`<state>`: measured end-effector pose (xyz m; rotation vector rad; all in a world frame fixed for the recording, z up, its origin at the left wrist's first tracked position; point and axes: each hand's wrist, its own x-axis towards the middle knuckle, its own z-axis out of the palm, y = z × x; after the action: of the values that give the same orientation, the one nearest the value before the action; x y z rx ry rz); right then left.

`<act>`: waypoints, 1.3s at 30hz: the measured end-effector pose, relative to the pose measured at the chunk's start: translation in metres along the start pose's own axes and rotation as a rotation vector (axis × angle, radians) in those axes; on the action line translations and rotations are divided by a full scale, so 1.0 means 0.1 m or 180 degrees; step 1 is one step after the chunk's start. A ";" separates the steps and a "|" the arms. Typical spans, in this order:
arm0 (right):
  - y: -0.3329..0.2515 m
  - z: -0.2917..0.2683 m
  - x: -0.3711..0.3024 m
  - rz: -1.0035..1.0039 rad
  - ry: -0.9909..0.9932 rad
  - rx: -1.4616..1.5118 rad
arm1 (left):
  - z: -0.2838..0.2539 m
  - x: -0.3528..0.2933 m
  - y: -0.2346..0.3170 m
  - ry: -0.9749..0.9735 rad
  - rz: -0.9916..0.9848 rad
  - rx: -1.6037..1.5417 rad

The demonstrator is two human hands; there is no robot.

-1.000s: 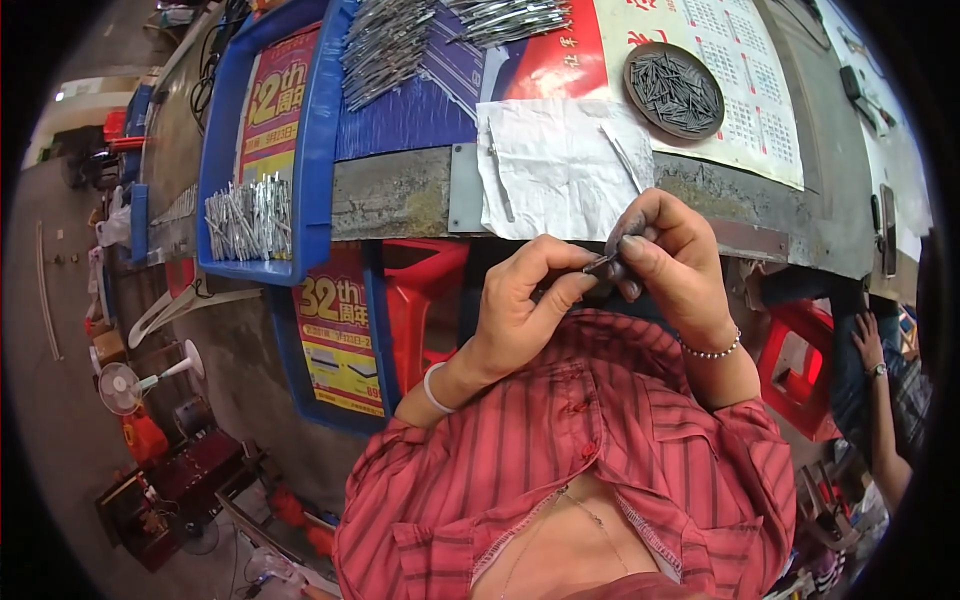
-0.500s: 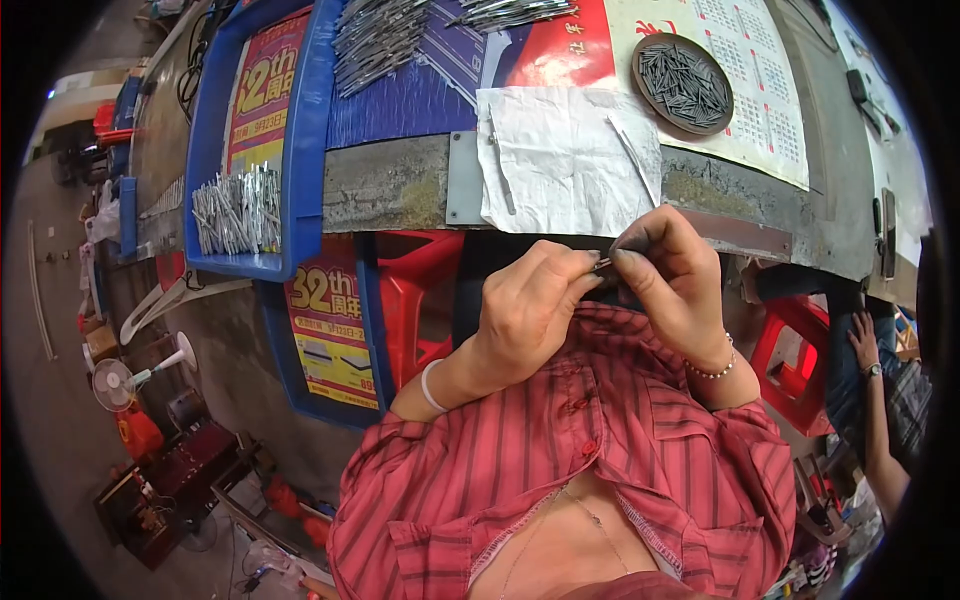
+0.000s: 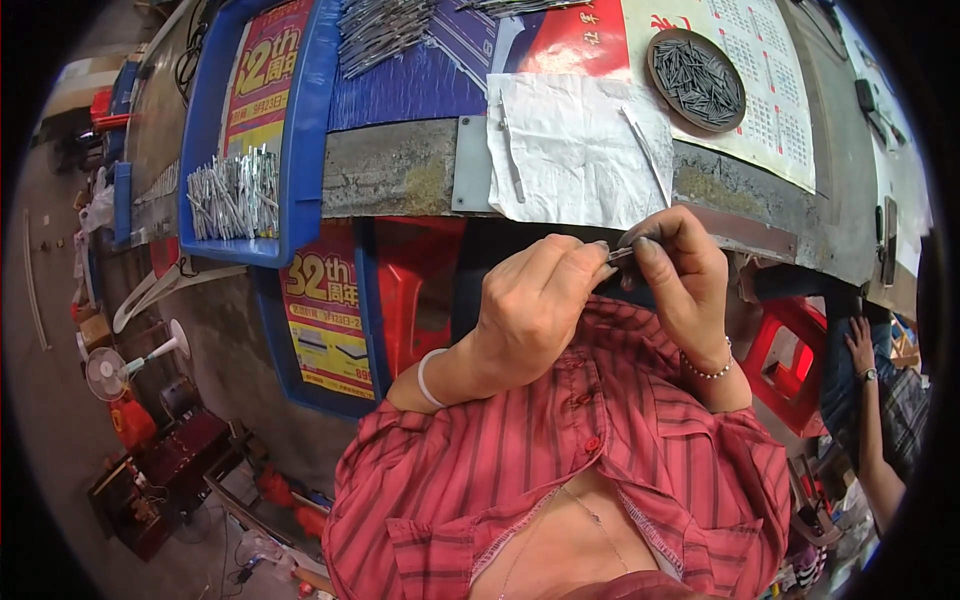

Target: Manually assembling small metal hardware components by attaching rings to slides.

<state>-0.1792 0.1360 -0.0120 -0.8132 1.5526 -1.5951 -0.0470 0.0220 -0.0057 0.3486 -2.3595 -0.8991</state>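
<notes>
Just in front of the table edge, both my hands meet fingertip to fingertip. My left hand (image 3: 535, 310) is closed, pinching one end of a small slim metal piece (image 3: 620, 254). My right hand (image 3: 688, 280) is closed too, with thumb and fingers at the piece's other end; the fingers hide most of it. Beyond them a creased white sheet (image 3: 575, 150) lies on the table. A thin metal rod (image 3: 512, 155) rests on its left side and another metal rod (image 3: 648, 158) on its right. Right of the sheet, a round brown dish (image 3: 652, 82) holds many dark metal pins (image 3: 697, 85).
A blue tray (image 3: 308, 130) with silver rods (image 3: 235, 198) stands at the left; another blue tray (image 3: 368, 290) sits below table height. More metal rods (image 3: 385, 35) are piled at the back. Red stools (image 3: 780, 350) flank me. At far right shows another person's hand (image 3: 861, 345).
My view has shifted slightly, so the table sits a little higher in it. Both hands stay together; the metal piece between the fingertips now shows more.
</notes>
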 end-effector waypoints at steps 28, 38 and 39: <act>0.15 -0.18 0.13 0.0366 0.0083 0.0736 | 0.11 0.30 0.06 -0.0512 -0.0068 0.0492; 0.15 -0.77 0.13 -0.0352 0.1401 0.0396 | 0.11 1.22 -0.07 -0.0392 0.0189 0.0165; 0.21 -0.88 0.11 -0.0435 0.1606 0.0251 | 0.16 1.44 -0.14 -0.0352 0.0204 0.0275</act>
<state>-0.2579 0.1723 -0.0386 -0.5018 1.7893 -2.0611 -0.1711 -0.0413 0.0372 0.2619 -2.5015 -0.8071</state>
